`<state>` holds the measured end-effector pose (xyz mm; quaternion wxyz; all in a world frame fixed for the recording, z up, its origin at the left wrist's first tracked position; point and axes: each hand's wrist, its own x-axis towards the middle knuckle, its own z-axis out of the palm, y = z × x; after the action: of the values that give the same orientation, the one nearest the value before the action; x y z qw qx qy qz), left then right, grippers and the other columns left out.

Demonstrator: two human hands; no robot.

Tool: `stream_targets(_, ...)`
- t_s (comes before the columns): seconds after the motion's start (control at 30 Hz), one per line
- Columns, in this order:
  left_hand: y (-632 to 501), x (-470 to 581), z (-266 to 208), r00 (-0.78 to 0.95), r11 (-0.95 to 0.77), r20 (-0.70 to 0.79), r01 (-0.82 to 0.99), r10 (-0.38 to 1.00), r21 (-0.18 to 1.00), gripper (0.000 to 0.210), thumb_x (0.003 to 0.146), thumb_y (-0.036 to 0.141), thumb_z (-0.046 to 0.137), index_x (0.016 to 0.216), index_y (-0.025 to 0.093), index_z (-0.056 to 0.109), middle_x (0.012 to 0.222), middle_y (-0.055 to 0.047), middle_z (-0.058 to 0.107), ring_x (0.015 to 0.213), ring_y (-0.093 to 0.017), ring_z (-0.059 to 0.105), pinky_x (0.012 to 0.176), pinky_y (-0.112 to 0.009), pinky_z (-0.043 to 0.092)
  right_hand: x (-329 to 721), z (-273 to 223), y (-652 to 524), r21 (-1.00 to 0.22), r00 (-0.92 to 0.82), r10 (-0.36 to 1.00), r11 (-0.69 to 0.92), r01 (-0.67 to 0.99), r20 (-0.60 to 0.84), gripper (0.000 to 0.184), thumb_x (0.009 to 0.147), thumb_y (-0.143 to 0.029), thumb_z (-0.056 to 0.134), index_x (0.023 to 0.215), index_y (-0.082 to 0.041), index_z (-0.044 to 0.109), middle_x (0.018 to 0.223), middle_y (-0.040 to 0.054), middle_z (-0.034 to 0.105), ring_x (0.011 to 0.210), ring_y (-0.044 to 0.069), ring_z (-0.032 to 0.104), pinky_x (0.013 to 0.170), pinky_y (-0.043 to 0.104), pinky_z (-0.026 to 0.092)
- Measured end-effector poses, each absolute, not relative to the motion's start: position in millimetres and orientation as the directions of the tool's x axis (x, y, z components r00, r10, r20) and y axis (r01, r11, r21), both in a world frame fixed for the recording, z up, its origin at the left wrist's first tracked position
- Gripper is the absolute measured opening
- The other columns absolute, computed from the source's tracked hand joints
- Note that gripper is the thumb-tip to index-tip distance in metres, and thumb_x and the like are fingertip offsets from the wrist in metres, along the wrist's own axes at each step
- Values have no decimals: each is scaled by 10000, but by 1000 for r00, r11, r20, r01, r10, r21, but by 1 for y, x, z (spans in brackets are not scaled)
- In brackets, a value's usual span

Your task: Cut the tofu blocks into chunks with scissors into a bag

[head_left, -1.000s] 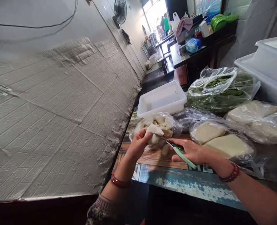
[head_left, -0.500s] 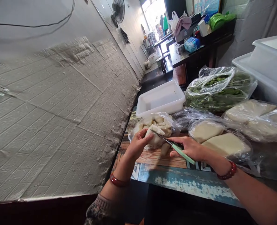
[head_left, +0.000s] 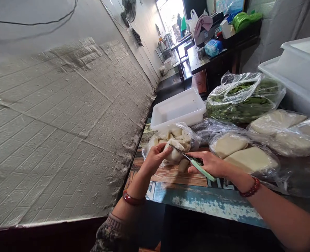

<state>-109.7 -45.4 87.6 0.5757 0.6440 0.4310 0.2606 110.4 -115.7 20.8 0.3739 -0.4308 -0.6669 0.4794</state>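
Note:
My left hand (head_left: 156,157) pinches a pale, soft-looking piece (head_left: 173,155) of food, whose kind I cannot make out. My right hand (head_left: 207,163) is closed around a pair of scissors (head_left: 202,170) with light green handles. The dark blades point up and left and lie against the top of the pale piece, near my left thumb. Just behind, a clear plastic bag (head_left: 151,144) lies open with several cream-coloured pieces in it. A small pale piece (head_left: 183,165) rests on the wood-patterned table (head_left: 167,176) below the blades.
Behind the bag stands a white plastic tub (head_left: 175,120). To the right lie bagged pale slabs (head_left: 251,161), a bag of green leaves (head_left: 246,101) and stacked white bins (head_left: 301,77). A brick-patterned wall (head_left: 65,140) runs along the left.
The whole view has shifted slightly. Both hands keep nearly the same pose, with the scissor blades still against the pale piece.

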Motion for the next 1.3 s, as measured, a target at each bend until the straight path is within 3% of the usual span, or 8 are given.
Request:
stream_targets(0.13,-41,-110,85,472,54,-160,230,867,972,335,756,456,757,885,147,737,770,-27,674,663,-128,550,633,-228,421,109,18,-112,-961,-354,927,200,191,122,510,814,-526,647,1194,-193,716,982,14,759,928,270,677,826,334,523)
stream_targets(0.27,-38,-111,83,478,84,-180,215,860,973,349,751,452,762,922,149,743,789,-35,686,678,-138,562,645,-236,433,108,16,-111,-963,-315,938,205,175,143,431,825,-493,648,1160,-235,733,1061,6,755,991,271,670,880,329,502)
stream_targets(0.47,-33,-114,79,467,95,-180,201,866,975,354,744,459,766,914,149,742,782,-31,679,660,-130,550,612,-225,411,105,17,-109,-929,-316,939,229,292,133,416,842,-545,606,1072,-237,766,864,-9,757,835,244,680,735,298,511)
stream_targets(0.57,-29,-118,77,469,92,-172,189,866,978,365,746,455,765,941,148,738,797,-29,680,671,-126,550,626,-225,411,103,19,-108,-930,-297,946,222,294,131,399,826,-504,631,1104,-245,755,963,-2,768,877,249,680,793,316,516)
stream_targets(0.77,-30,-120,80,494,53,-164,231,854,971,352,762,455,747,911,137,728,775,-26,660,677,-131,535,623,-229,398,100,20,-105,-943,-319,945,165,290,67,570,778,-496,671,1256,-184,673,1103,48,746,989,285,675,874,359,527)
stream_targets(0.97,-37,-111,93,517,-4,-159,300,841,954,314,758,445,749,824,139,719,736,-14,637,660,-130,508,600,-230,372,98,18,-102,-940,-262,962,160,301,80,555,780,-486,691,1257,-202,676,1192,56,723,1105,315,645,970,385,497)
stream_targets(1.17,-33,-111,89,518,33,-157,240,841,970,317,751,419,764,906,143,747,803,-39,685,695,-145,556,629,-233,416,99,19,-101,-935,-275,948,234,268,158,387,841,-523,617,1069,-243,755,1023,-6,759,996,279,673,866,327,518)
stream_targets(1.3,-30,-116,82,465,118,-177,155,868,981,359,732,417,789,954,139,736,822,-38,695,679,-123,578,615,-210,445,98,18,-101,-934,-202,969,201,297,144,434,868,-556,557,931,-176,758,819,25,729,783,229,665,712,287,508)
